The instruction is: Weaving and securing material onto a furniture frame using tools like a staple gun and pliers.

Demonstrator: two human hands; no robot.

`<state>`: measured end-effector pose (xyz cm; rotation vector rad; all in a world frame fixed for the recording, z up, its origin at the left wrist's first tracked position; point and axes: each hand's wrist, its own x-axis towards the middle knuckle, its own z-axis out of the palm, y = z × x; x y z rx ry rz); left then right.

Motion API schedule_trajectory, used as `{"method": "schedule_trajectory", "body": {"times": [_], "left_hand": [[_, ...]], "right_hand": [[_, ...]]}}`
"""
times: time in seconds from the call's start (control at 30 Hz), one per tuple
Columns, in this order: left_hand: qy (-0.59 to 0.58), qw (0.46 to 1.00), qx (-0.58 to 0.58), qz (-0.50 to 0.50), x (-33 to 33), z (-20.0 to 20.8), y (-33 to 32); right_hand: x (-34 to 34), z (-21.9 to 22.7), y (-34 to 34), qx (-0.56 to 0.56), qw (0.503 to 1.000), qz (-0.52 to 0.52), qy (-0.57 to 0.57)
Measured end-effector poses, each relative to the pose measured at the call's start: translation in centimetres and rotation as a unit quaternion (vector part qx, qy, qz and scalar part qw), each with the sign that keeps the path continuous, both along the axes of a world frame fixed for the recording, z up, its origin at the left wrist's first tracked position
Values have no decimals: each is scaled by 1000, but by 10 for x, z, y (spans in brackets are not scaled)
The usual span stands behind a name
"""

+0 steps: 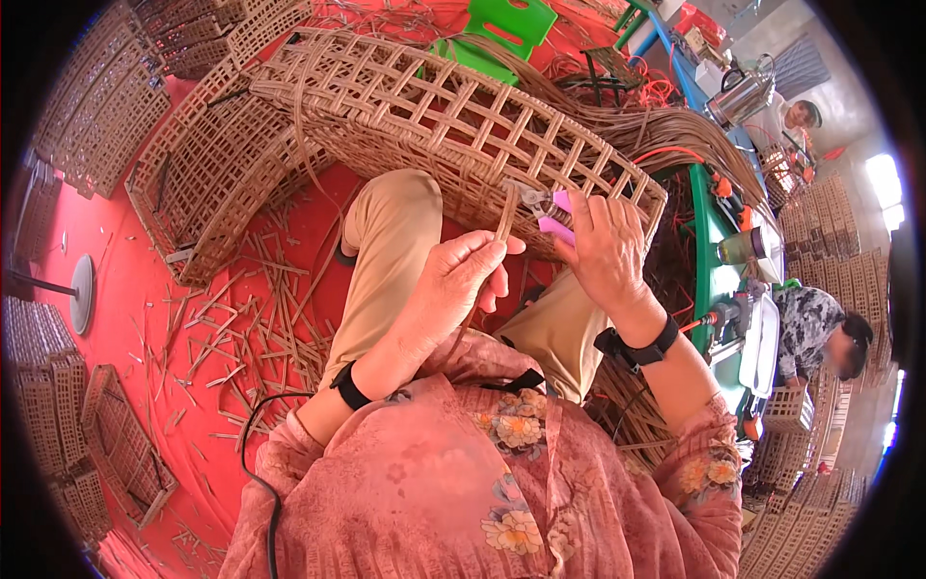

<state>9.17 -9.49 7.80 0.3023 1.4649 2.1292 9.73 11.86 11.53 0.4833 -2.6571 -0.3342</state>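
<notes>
Between its thumb and fingers, my left hand [453,275] pinches a flat brown wicker strip [506,214] that points upward. My right hand [608,246] is closed around the pink-purple handles of a pair of snips [558,229]. The metal jaws are at the strip's upper part; whether they touch it I cannot tell. Just beyond both hands, a long curved woven wicker basket [424,106] with an open lattice rests on its side by my knees. Its near side is partly hidden behind my hands and knee.
A second lattice basket [217,183] stands at the left. Cut strips [280,314] litter the red floor covering. A green chair [502,39] and bundled long strips [666,135] are at the far side. On the right are a green table [709,241] and a co-worker [815,333].
</notes>
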Motion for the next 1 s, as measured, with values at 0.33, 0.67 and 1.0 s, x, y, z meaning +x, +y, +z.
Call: {"method": "schedule_trajectory", "body": {"times": [0.33, 0.67, 1.0], "left_hand": [[65, 995, -82, -1, 1, -10, -11], [89, 990, -109, 8, 6, -4, -3], [92, 989, -115, -2, 9, 3, -16]], "right_hand": [[12, -1, -22, -82, 994, -72, -11], [20, -17, -37, -119, 984, -134, -13], [21, -23, -40, -111, 982, -152, -36]]}}
